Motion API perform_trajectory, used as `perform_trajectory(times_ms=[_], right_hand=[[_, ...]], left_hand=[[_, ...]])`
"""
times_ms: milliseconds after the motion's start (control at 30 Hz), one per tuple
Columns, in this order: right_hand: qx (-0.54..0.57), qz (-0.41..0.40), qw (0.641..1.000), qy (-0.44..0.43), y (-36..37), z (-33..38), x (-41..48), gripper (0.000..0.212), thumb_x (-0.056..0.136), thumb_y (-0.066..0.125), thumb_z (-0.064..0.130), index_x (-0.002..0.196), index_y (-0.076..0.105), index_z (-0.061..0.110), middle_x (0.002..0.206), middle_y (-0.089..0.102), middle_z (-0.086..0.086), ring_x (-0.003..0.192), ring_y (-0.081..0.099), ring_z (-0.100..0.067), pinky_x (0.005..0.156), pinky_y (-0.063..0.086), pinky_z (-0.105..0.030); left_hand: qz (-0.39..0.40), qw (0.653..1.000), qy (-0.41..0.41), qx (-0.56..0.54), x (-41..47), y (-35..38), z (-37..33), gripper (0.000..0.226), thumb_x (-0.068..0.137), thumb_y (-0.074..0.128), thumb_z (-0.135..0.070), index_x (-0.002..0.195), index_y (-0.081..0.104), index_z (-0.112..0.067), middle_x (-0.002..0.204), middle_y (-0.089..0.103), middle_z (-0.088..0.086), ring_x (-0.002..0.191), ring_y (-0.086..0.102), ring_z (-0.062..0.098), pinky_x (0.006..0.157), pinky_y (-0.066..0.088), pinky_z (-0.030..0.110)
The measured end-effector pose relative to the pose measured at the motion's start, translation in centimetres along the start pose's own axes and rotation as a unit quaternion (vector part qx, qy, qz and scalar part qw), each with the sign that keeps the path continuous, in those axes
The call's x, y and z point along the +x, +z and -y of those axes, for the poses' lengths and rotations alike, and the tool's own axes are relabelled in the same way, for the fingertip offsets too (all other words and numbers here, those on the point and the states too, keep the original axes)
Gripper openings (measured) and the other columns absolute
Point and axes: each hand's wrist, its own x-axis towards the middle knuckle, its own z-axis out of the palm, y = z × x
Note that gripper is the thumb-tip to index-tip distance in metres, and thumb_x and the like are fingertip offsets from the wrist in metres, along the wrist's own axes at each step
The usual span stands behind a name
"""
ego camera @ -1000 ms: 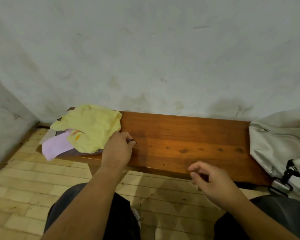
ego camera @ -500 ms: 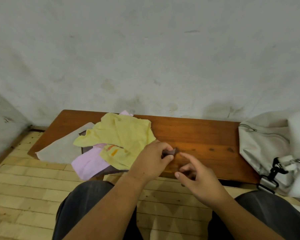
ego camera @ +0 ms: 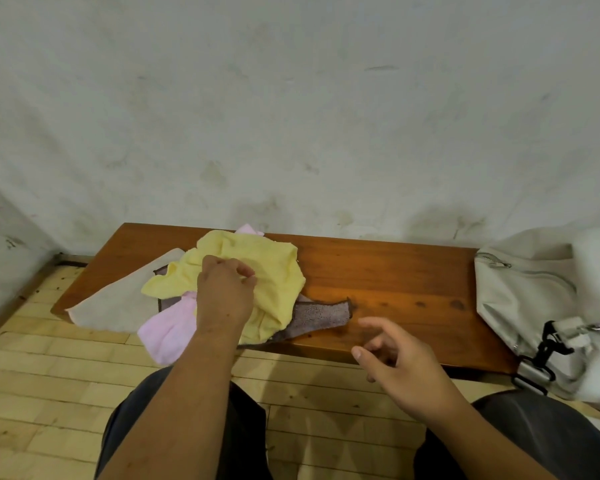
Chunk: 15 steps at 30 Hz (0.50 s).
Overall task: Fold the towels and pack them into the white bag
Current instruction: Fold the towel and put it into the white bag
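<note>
Yellow towel (ego camera: pixel 257 258) bunches under the left grip (ego camera: pixel 224 292), which pinches its cloth. Spread and empty, the right grip (ego camera: pixel 395 355) hangs just right of the grey towel (ego camera: pixel 319 317) on the worktop (ego camera: pixel 395 271).

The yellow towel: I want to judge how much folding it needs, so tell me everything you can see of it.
The yellow towel is a pale, soft-looking cloth, crumpled and unfolded, lying on top of the pile at the left part of the wooden bench. It lies over a pink towel and a grey-brown towel, with a beige towel beside it. The left hand rests on it, fingers curled into its folds.
</note>
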Motion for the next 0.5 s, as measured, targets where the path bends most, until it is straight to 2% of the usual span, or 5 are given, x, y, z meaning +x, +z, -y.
perform_trajectory(times_ms=[100,167,367,433,500], right_hand=[[0.006,-0.001,1.000,-0.016,0.2,0.3,0.0,0.045,0.091,0.071,0.042,0.131,0.053,0.046,0.094,0.071,0.016,0.085,0.070,-0.008,0.079,0.057,-0.032],[0.009,-0.011,1.000,-0.026,0.1,0.4,0.1,0.055,0.088,0.074,0.043,0.135,0.047,0.050,0.101,0.069,0.021,0.094,0.068,-0.002,0.079,0.054,-0.021],[0.082,-0.046,0.995,-0.022,-0.2,1.0,0.3,0.098,0.081,0.083,0.034,0.151,0.019,0.056,0.115,0.067,0.023,0.102,0.068,0.002,0.081,0.054,-0.014],[0.096,-0.051,0.994,-0.023,-0.1,1.0,0.4,0.094,0.085,0.081,0.028,0.153,0.022,0.052,0.121,0.066,0.023,0.105,0.069,-0.003,0.083,0.058,-0.022],[0.112,-0.082,0.990,0.006,-0.4,0.6,0.7,0.064,0.087,0.074,0.019,0.141,0.048,0.040,0.113,0.071,0.013,0.095,0.072,-0.014,0.076,0.063,-0.039]], left_hand=[[-0.035,0.997,0.036,-0.054,-0.6,-0.1,-1.2,0.006,0.098,0.064,-0.026,0.096,0.058,-0.028,0.121,0.050,0.003,0.106,0.055,0.023,0.087,0.043,0.029],[-0.036,0.985,0.113,-0.123,-1.9,-0.4,-3.0,0.008,0.100,0.060,-0.023,0.099,0.055,-0.029,0.114,0.053,-0.006,0.105,0.055,0.014,0.087,0.042,0.024],[0.225,0.908,0.289,-0.203,-8.0,0.4,-8.7,0.007,0.104,0.050,-0.025,0.101,0.052,-0.031,0.127,0.062,-0.022,0.111,0.057,-0.012,0.089,0.049,0.012],[0.292,0.878,0.315,-0.212,-9.3,1.1,-9.8,0.004,0.105,0.051,-0.024,0.104,0.052,-0.028,0.120,0.066,-0.017,0.104,0.065,-0.003,0.084,0.056,0.022],[0.321,0.862,0.323,-0.224,-10.2,1.6,-10.4,0.003,0.104,0.053,-0.023,0.104,0.054,-0.026,0.111,0.068,-0.018,0.093,0.068,0.002,0.077,0.059,0.028]])
